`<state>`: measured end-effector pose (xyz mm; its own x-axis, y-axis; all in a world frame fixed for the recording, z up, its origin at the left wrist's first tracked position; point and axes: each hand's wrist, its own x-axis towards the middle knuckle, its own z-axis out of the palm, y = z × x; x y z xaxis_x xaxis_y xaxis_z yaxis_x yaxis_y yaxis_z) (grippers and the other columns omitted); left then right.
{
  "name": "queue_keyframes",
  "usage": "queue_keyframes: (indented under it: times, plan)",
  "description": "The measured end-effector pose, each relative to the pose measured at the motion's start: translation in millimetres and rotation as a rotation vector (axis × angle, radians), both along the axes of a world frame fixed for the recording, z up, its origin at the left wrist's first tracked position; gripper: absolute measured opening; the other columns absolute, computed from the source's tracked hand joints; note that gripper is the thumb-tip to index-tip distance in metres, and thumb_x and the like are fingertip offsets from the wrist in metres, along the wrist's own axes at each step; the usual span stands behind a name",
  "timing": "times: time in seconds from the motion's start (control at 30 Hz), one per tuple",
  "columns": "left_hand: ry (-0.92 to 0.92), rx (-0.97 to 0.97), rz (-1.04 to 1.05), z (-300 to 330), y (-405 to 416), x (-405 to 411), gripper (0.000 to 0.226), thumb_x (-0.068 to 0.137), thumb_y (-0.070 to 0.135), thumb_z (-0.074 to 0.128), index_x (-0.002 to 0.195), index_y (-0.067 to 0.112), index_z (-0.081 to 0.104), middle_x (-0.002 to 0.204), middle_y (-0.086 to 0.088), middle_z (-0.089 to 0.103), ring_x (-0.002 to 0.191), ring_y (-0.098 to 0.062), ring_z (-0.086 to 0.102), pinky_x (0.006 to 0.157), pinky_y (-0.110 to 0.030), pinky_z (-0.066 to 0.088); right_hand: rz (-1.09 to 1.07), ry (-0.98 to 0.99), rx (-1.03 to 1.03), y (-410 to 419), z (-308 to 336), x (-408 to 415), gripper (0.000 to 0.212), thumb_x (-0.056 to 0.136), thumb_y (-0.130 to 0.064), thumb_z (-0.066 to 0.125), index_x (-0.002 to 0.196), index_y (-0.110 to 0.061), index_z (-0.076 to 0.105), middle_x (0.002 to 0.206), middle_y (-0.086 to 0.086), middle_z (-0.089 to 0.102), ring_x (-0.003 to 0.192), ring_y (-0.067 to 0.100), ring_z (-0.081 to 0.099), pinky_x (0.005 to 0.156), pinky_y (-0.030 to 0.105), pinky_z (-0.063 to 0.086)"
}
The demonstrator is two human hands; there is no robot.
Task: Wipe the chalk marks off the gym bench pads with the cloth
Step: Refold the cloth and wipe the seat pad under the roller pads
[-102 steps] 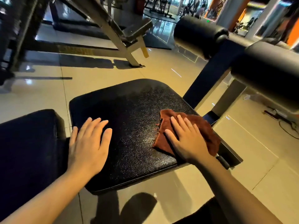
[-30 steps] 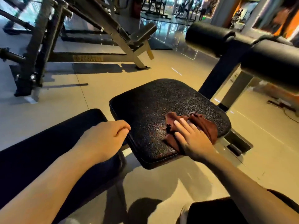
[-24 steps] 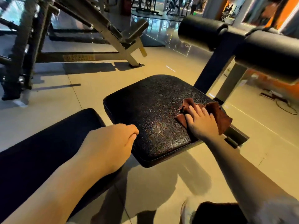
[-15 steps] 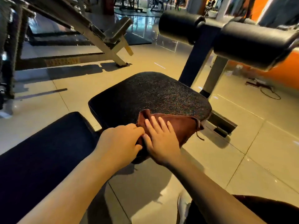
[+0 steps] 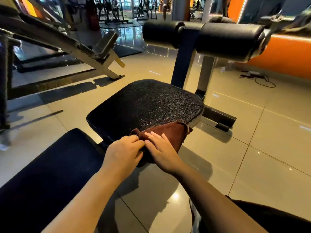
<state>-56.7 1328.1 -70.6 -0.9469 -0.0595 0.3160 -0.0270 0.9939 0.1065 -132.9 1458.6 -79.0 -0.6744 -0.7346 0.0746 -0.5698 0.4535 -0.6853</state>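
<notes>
I see the long back pad [image 5: 50, 174] low on the left, the seat pad [image 5: 148, 103] ahead of it, roller pads [image 5: 225, 39] beyond. The brown cloth [image 5: 170, 135] drapes over the seat pad's near edge. My right hand [image 5: 161, 153] presses it flat-fingered; my left hand [image 5: 124, 153] pinches its bunched corner.

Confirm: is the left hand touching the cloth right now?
Touching. The head view shows the left hand with its fingers curled onto the bunched edge of the cloth, no gap.
</notes>
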Motion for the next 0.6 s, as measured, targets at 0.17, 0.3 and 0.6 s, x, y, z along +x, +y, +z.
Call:
queue_keyframes:
  times: [0.17,0.3,0.6]
  plan:
    - [0.114,0.138,-0.074,32,21,17,0.027,0.092,0.034,0.046,0.097,0.024,0.071,0.091,0.006,0.067,0.083,-0.017,0.064,0.059,-0.039,0.056,-0.198,-0.385,-0.212,19,20,18,0.039,0.106,-0.031,0.032,0.12,-0.009,0.061,0.123,0.009,0.061,0.115,0.021,0.053,0.103,0.034,0.037]
    - [0.068,0.432,-0.086,53,39,27,0.022,0.095,0.029,0.045,0.103,0.027,0.065,0.098,0.007,0.067,0.093,-0.014,0.063,0.081,-0.039,0.054,-0.248,-0.511,-0.283,40,34,47,0.036,0.104,-0.046,0.026,0.11,-0.037,0.06,0.121,-0.009,0.06,0.11,0.002,0.054,0.098,0.022,0.039]
    - [-0.115,0.793,-0.102,81,50,67,0.014,0.083,0.007,0.066,0.08,0.021,0.067,0.074,-0.004,0.065,0.063,-0.015,0.063,0.048,-0.023,0.052,-0.264,0.001,0.111,74,86,115,0.041,0.082,-0.045,0.071,0.111,-0.02,0.059,0.108,-0.003,0.059,0.096,0.012,0.055,0.081,0.031,0.051]
